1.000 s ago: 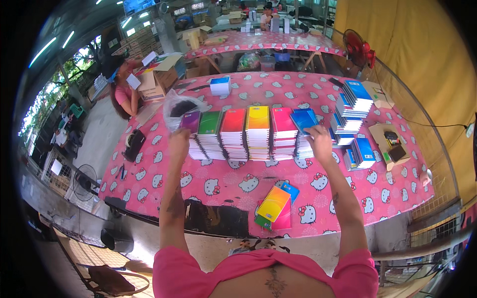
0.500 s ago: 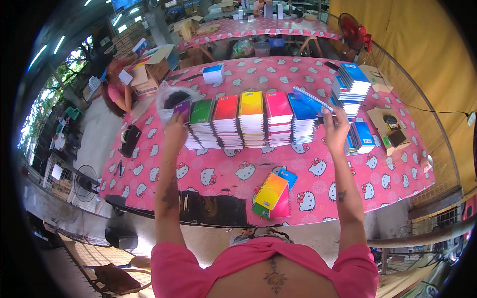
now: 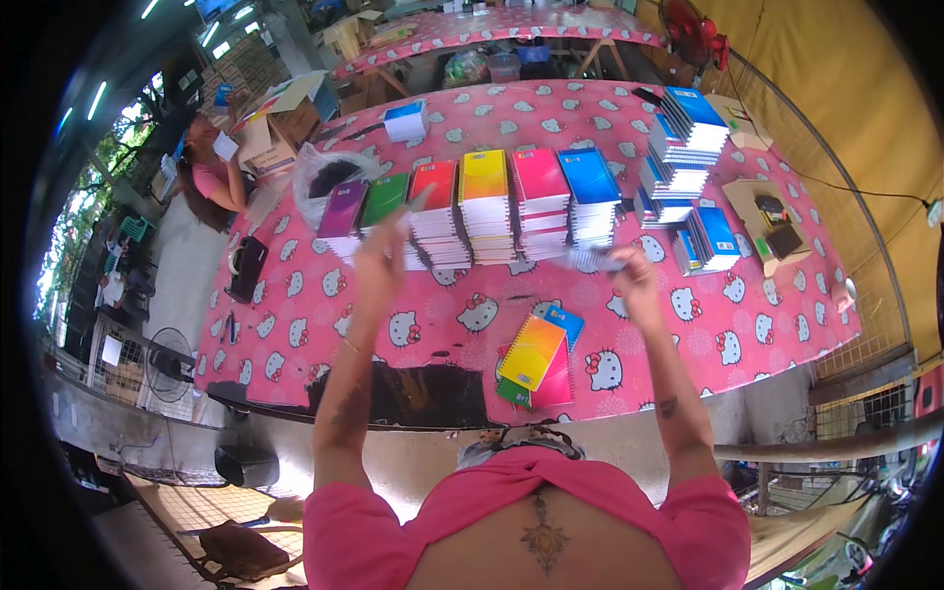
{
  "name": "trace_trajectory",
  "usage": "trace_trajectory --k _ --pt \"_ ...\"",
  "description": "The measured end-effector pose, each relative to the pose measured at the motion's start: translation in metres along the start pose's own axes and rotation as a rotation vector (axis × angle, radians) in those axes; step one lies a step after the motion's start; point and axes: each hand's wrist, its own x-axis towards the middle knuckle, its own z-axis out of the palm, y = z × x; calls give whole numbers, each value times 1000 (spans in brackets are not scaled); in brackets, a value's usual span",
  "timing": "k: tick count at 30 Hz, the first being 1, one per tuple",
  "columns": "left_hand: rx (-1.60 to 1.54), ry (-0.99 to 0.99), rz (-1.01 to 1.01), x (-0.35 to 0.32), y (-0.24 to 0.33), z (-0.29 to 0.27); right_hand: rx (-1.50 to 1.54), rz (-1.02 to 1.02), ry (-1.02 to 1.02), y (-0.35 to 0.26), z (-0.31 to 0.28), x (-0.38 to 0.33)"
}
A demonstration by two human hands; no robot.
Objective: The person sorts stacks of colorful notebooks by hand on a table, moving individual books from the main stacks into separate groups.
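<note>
A row of spiral notebook stacks runs across the table: purple point(image 3: 340, 209), green point(image 3: 384, 200), red point(image 3: 433, 185), yellow point(image 3: 485, 177), pink point(image 3: 536, 175) and blue point(image 3: 588, 177). In front of the green and red stacks, my left hand point(image 3: 380, 261) is closed on a thin, pale, motion-blurred thing point(image 3: 421, 201). My right hand point(image 3: 637, 280), closed, grips a blurred spiral notebook point(image 3: 587, 259) seen nearly edge-on before the blue stack. Nearer me lies a loose fanned pile with a yellow notebook point(image 3: 534, 352) on top and pink, blue and green ones under it.
More blue notebooks stand in tall stacks point(image 3: 696, 123) and a low one point(image 3: 716, 236) at the right. Beyond are a cardboard tray point(image 3: 762, 221) and a fan point(image 3: 688, 34). A plastic bag point(image 3: 313, 187), tape dispenser point(image 3: 248, 267) and another person point(image 3: 211, 177) are at left.
My right hand has brought the notebook down and toward me from above the blue stack. My left hand has left the purple stack, moving right and nearer. The view has shifted slightly.
</note>
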Motion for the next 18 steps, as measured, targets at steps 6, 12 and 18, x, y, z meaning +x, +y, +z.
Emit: trace_trajectory --k 6,12,18 --pt "-35 -525 651 -187 16 97 -395 70 -247 95 29 -75" --pt "-165 -672 472 -171 14 98 -310 329 235 82 61 -108" --pt "430 44 206 -11 -49 25 -582 58 220 62 81 -74"
